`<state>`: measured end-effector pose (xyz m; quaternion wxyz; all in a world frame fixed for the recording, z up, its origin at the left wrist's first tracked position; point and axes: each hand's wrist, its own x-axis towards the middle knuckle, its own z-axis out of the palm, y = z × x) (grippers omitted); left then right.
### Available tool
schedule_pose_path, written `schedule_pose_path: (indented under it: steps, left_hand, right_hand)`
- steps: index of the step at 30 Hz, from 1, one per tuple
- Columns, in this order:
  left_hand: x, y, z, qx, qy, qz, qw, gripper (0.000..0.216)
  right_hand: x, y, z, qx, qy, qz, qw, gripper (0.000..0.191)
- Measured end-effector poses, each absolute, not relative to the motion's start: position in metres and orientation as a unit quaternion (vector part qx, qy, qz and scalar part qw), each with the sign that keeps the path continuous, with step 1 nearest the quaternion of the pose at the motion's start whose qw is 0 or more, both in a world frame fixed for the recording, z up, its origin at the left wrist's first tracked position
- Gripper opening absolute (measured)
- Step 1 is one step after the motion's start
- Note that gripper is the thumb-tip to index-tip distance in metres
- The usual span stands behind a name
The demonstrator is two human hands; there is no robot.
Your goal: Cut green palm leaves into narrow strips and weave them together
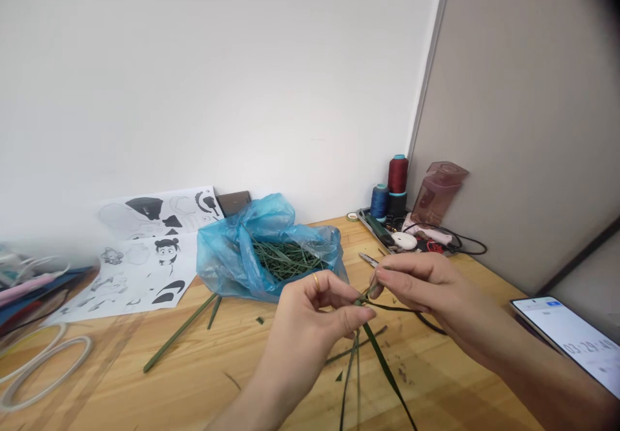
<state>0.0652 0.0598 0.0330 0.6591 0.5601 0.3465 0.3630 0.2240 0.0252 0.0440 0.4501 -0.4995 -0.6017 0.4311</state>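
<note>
Long green leaf strips (382, 355) hang from a small knotted cluster in front of me. My left hand (314, 311), with a ring on one finger, pinches the cluster between thumb and fingers. Close on its right, my right hand (426, 285) is closed in a pinch on a thin strip at the knot; the fingertips partly hide its end. One dark strip runs to the right beneath the right hand. Behind the hands, a blue plastic bag (220, 260) lies open around a heap of cut green strips (285, 258).
A pointed metal tool (368, 259) lies just behind my right hand. Printed sheets (140, 269) lean at the left; white rings (46, 369) lie nearer. Thread spools (398, 176), a pink bottle (438, 193) and a phone (571, 337) stand or lie rightward. Leaf scraps litter the wooden table.
</note>
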Motion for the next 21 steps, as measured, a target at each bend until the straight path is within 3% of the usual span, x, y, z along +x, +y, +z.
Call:
schedule_pose_path:
  steps: [8, 12, 17, 21]
  left_hand:
    - [0.068, 0.056, 0.034, 0.595, 0.376, 0.376, 0.603, 0.019]
    - [0.068, 0.058, 0.034, 0.562, 0.372, 0.358, 0.646, 0.015]
    - [0.067, 0.061, 0.035, 0.553, 0.375, 0.376, 0.642, 0.013]
    - [0.065, 0.063, 0.035, 0.566, 0.385, 0.362, 0.634, 0.013]
  right_hand:
    - [0.221, 0.022, 0.052, -0.55, -0.659, 0.29, 0.422, 0.03]
    - [0.222, 0.022, 0.057, -0.541, -0.674, 0.316, 0.39, 0.028]
    - [0.225, 0.023, 0.06, -0.546, -0.66, 0.4, 0.325, 0.005]
    - [0.226, 0.027, 0.051, -0.533, -0.657, 0.402, 0.351, 0.005]
